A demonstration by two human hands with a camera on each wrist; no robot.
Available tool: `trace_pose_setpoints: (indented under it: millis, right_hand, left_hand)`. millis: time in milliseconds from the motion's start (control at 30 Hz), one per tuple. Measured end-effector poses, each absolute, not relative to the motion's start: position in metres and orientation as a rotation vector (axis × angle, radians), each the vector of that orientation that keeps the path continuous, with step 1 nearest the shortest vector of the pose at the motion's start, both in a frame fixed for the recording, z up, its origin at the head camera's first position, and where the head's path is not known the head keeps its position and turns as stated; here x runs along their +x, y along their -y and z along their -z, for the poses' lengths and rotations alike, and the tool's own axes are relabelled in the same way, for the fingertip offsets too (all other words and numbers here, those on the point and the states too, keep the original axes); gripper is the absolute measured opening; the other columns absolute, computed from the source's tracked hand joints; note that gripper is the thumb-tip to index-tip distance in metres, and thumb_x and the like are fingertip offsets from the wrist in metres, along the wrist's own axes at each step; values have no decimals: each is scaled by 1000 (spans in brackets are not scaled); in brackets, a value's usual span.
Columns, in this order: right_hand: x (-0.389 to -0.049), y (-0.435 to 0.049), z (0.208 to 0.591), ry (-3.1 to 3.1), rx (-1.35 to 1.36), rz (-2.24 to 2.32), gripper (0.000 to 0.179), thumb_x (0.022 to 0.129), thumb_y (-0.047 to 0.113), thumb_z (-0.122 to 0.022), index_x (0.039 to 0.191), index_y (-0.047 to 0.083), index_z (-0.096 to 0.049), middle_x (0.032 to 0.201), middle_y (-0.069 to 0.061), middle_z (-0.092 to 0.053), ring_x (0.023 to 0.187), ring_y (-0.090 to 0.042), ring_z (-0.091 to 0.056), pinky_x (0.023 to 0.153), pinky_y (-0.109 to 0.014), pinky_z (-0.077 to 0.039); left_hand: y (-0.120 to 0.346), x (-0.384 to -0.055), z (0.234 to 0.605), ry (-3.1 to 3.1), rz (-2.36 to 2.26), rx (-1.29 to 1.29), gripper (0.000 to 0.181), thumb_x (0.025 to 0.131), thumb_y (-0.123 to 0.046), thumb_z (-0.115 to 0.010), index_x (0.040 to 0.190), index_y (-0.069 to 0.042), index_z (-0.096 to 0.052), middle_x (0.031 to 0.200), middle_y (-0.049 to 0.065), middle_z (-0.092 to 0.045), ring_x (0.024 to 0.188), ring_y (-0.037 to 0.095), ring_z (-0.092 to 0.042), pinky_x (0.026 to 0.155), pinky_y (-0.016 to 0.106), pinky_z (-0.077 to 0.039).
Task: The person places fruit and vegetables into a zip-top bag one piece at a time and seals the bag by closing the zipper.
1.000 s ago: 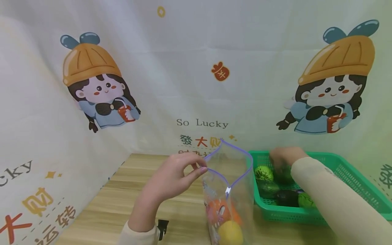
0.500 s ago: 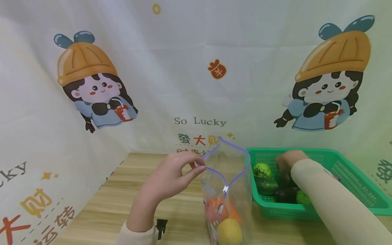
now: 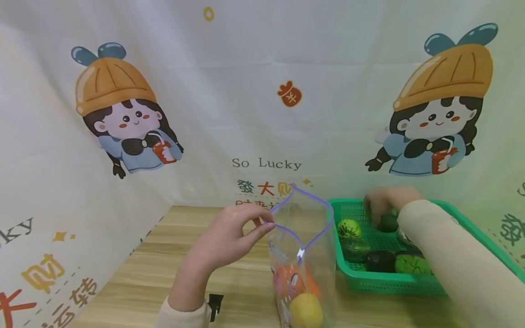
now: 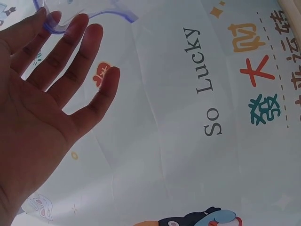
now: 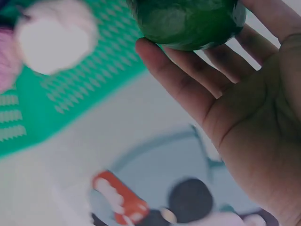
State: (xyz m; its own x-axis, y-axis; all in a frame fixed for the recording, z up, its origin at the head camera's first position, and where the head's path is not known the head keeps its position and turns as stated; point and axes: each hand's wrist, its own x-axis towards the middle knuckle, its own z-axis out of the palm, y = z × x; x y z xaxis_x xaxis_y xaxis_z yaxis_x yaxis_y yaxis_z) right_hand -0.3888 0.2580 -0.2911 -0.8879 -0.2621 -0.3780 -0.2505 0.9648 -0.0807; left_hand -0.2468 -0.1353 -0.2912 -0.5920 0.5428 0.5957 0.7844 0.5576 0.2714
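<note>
Thumb and index finger of my left hand (image 3: 235, 239) pinch the purple-edged rim of a clear zip bag (image 3: 301, 248), whose mouth gapes. An orange-red item (image 3: 292, 278) and a yellow round fruit (image 3: 306, 310) sit inside it. In the left wrist view, the other fingers of my left hand (image 4: 51, 103) are spread. Over the green basket, my right hand (image 3: 387, 202) holds a glossy, rounded, dark green vegetable (image 3: 387, 222). The right wrist view has this dark green vegetable (image 5: 188, 21) between the thumb and fingers of my right hand (image 5: 235, 89), its top cut off.
The green basket (image 3: 357, 284) stands right of the bag. In it lie a light green striped item (image 3: 350, 229), dark green items (image 3: 355, 249), a near-black one (image 3: 380, 261) and a green ridged one (image 3: 412, 264). A whitish bulb (image 5: 56, 37) shows blurred. A printed cloth hangs behind the wooden table (image 3: 172, 255).
My right hand has come up from low in the basket with the dark green vegetable in its fingers. My left hand keeps its pinch on the bag's rim.
</note>
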Motion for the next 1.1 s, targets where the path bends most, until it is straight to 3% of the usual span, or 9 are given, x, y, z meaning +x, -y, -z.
trace_pose_setpoints:
  millis: [100,200,400,567,633,767,867,1000,1100]
  right_hand:
    - [-386,-250,266,-2725,-440,159,57,94,17,-81,143,-3,-59,147,-32,-54,122,-46,-63,80,-49,-63]
    - [-377,-242,242,-2791,-574,253,61,97,24,-79,147,-3,-55,149,-33,-53,129,-50,-60,87,-53,-62]
    - [-329,-228,219,-3045,-819,621,63,99,44,-76,151,14,-57,143,-18,-65,129,-41,-64,97,-54,-57]
    - [-275,-221,241,-2994,-1126,1345,52,99,16,-77,148,14,-59,130,-1,-69,107,-17,-76,84,-29,-64]
    - [-262,-217,256,-2868,-1287,1617,55,95,-1,-77,146,6,-60,130,3,-68,103,-11,-77,80,-24,-65]
    - [-254,-204,273,-2842,-1448,1811,58,87,-13,-78,141,1,-62,128,12,-68,106,-2,-72,85,-18,-62]
    - [-256,-195,274,-2954,-1520,1748,61,83,-13,-82,139,3,-64,126,6,-71,110,3,-70,92,-14,-59]
    - [-254,-184,273,-3037,-1669,1616,67,78,-11,-87,140,4,-63,127,-12,-73,115,3,-68,101,-14,-55]
    - [-251,-177,271,-3061,-1735,1532,69,78,-5,-89,141,6,-63,131,-14,-72,120,1,-67,105,-14,-53]
  left_hand:
    - [135,-246,292,2350,723,-1071,6,103,-21,-72,107,-19,-77,101,-10,-77,91,5,-68,88,33,-56]
    - [136,-245,293,2349,720,-1070,6,103,-21,-73,107,-19,-77,102,-9,-77,91,5,-68,88,33,-57]
    - [134,-244,291,2323,704,-1093,6,101,-20,-74,107,-18,-77,100,-8,-78,91,5,-69,86,32,-57]
    - [131,-245,289,2311,699,-1117,6,102,-18,-74,106,-17,-77,98,-8,-78,91,5,-69,86,31,-57]
    - [131,-245,289,2310,703,-1123,5,101,-18,-74,106,-17,-77,98,-8,-78,90,5,-69,86,32,-57]
    - [132,-245,291,2299,720,-1131,5,101,-16,-74,105,-16,-77,97,-8,-77,90,5,-69,86,31,-58]
    - [133,-245,292,2288,722,-1128,5,101,-16,-75,105,-17,-77,97,-8,-77,90,5,-69,85,30,-58]
    - [132,-244,292,2275,712,-1137,5,101,-17,-75,106,-18,-77,98,-9,-77,90,5,-69,84,29,-58]
    - [130,-243,291,2260,720,-1152,5,100,-16,-75,105,-18,-77,98,-8,-78,90,5,-69,84,29,-58]
